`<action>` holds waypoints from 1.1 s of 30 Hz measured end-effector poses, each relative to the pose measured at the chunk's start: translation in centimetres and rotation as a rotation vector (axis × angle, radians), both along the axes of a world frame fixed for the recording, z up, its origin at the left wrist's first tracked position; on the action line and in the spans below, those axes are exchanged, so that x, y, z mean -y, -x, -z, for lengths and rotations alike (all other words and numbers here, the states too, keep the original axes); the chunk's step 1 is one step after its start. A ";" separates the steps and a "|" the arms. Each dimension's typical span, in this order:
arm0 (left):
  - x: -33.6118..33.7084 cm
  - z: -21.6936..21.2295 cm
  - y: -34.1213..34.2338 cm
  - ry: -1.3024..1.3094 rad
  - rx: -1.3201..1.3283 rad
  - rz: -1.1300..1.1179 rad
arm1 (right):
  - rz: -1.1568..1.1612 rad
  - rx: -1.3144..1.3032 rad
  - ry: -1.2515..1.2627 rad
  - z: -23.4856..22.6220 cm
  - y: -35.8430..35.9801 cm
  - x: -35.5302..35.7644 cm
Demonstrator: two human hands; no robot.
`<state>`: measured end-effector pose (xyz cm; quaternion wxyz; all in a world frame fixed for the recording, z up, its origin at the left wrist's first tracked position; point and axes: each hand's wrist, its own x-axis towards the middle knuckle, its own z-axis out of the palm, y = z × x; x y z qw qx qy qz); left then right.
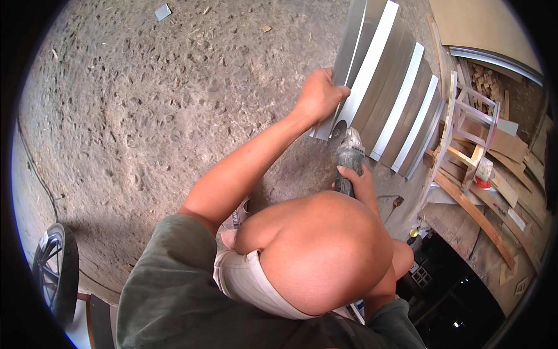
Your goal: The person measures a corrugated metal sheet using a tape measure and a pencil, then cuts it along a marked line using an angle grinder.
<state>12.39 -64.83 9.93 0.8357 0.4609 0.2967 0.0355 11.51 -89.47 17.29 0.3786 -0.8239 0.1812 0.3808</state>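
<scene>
A ribbed metal sheet (385,75) with bright raised strips slants across the upper right of the head view. My left hand (319,98) is closed round its left edge near the lower corner, with the thumb on top. In my right hand (363,183) is an angle grinder (350,156), gripped by its body. The grinder's thin dark disc (339,131) is at the sheet's near end, just below my left hand. Whether the disc is touching the metal, I cannot tell. My raised knee partly hides the right hand and the grinder's rear.
A rough floor (163,104) spreads on the left, with a small metal offcut (163,12) on it. To the right stand a small wooden frame (476,125) and several loose boards (474,212). A spoked wheel (57,273) is at lower left, near a thin cable (39,174).
</scene>
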 end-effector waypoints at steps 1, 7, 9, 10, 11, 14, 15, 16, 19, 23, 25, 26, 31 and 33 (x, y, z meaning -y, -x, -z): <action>-0.1 -0.1 0.0 -0.002 0.005 0.006 | -0.006 -0.004 0.004 -0.1 -0.2 0.1; 0.1 0.5 -0.4 -0.028 0.034 -0.006 | -0.004 -0.012 0.012 -0.3 -0.1 0.2; 0.1 0.3 -0.5 -0.025 0.035 -0.012 | -0.001 -0.024 0.027 -0.2 0.0 0.3; 0.1 0.3 -0.5 -0.034 0.031 -0.017 | 0.000 -0.031 0.035 -0.1 0.1 0.3; 0.1 0.3 -0.5 -0.043 0.027 -0.022 | 0.004 -0.032 0.032 0.1 0.1 0.4; -0.7 -0.7 -0.2 -0.047 0.028 0.102 | 0.020 -0.028 0.030 0.7 0.3 1.1; -0.8 -1.0 -0.1 -0.031 0.033 0.093 | 0.017 -0.024 0.030 0.9 0.4 1.1; -0.9 -1.3 0.0 -0.015 0.037 0.084 | 0.015 -0.020 0.029 1.0 0.4 1.0; -0.3 -1.2 -0.2 0.011 0.052 0.015 | 0.007 -0.037 0.058 0.7 0.5 0.5; -0.3 -1.1 -0.4 0.048 0.060 0.014 | -0.050 0.005 0.072 2.4 0.4 1.9; -0.2 -1.1 -0.5 0.061 0.066 0.021 | -0.043 0.011 0.082 1.9 0.7 1.3; -0.2 -1.1 -0.6 0.068 0.069 0.025 | -0.043 0.015 0.093 1.9 0.7 1.3; -0.6 1.2 -0.6 -0.066 -0.004 0.069 | 0.023 0.032 0.074 0.9 1.6 -0.7; -1.9 2.4 0.1 -0.120 -0.053 0.067 | -0.045 0.039 0.124 2.6 1.3 0.4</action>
